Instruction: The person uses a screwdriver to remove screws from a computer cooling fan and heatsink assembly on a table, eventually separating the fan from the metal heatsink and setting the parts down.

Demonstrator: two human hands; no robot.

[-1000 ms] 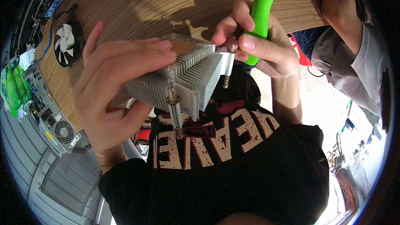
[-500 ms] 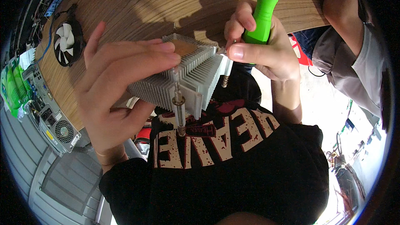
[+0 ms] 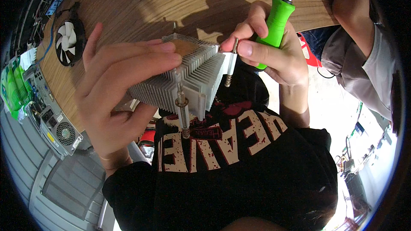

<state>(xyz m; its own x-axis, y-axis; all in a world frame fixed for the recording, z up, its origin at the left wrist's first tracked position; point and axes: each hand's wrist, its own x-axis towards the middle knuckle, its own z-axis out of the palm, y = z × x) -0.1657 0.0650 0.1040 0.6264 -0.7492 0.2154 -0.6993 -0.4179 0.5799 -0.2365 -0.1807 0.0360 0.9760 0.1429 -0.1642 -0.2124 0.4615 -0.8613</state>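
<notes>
My left hand (image 3: 122,77) is closed around a silver finned heat sink (image 3: 195,75), fingers across its top and thumb below. A copper-coloured patch (image 3: 185,48) shows on its upper face beside my fingertips. Spring-loaded screws stick out at its corners, one of them (image 3: 182,107) hanging on the near side. In my right hand (image 3: 278,47) a screwdriver with a green handle (image 3: 276,21) is gripped in the palm, its shaft pointing up and away. The thumb and index finger of that hand are at the heat sink's right corner, next to another screw (image 3: 235,46).
A wooden table (image 3: 124,4) lies beyond my hands. On its left are a black fan with white blades (image 3: 68,42), a power supply (image 3: 60,128) and a green plastic package (image 3: 17,85). Another person's arm (image 3: 353,13) rests by the table's right edge.
The screwdriver has tilted to the right in my right hand. The heat sink has shifted slightly left, and the screw at its right corner now shows more beside my thumb.
</notes>
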